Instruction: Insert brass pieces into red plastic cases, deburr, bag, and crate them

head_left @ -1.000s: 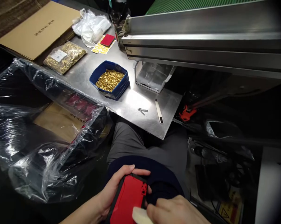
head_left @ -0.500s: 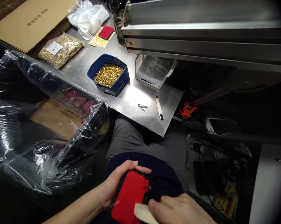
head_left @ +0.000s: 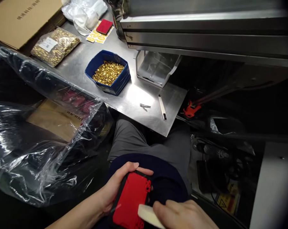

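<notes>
In the lap, nearest, the left hand point(head_left: 115, 187) has its fingers clamped round a red case point(head_left: 131, 200), while the right hand point(head_left: 182, 215), fingers closed on a white pad point(head_left: 147, 213), holds it against the case's right edge. Farther off a steel table point(head_left: 136, 95) bears a blue tray of gold parts point(head_left: 118, 85), a clear bin point(head_left: 155, 66) and a white stick point(head_left: 162, 107); crumpled plastic sheeting point(head_left: 39, 127) fills the left, a metal frame point(head_left: 206, 35) the far right

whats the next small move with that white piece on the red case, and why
Probably slide the white wedge a short way across the red case. The right hand holds the wedge with its tip on the case's lower right edge, and the left hand grips the case from its left side, so it looks braced for a stroke.
</notes>
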### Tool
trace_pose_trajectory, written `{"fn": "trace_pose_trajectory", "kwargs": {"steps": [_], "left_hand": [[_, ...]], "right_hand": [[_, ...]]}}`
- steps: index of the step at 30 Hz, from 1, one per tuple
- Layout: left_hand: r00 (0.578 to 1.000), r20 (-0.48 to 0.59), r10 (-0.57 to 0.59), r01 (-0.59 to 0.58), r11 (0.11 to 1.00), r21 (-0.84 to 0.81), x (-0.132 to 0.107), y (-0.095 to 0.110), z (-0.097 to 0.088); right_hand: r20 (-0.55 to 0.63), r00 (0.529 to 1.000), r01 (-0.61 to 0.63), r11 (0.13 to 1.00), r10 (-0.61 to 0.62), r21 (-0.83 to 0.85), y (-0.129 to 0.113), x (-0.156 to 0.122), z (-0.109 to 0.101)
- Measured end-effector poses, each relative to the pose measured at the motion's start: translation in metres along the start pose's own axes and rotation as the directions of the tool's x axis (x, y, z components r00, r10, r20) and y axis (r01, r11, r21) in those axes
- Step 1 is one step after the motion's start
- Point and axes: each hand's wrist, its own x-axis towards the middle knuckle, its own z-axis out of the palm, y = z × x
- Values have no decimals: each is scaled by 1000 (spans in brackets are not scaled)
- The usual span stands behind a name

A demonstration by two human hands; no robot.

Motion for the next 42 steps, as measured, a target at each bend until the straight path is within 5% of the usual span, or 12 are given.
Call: {"fn": "trace_pose_trajectory", "kwargs": {"steps": [8,17,42], "left_hand": [[999,-43,-13,13,1000,-4,-3,1,-1],[996,-73,44,-42,999,22,-7,-1,5],[987,-140,79,-87,995,-53,-12,-7,6]], "right_hand": [[160,986,-70,985,44,159,7,3,-8],[8,1000,-14,999,14,32,-2,0,2],[-13,982,-185,968,190,167,-7,4,-3]]}}
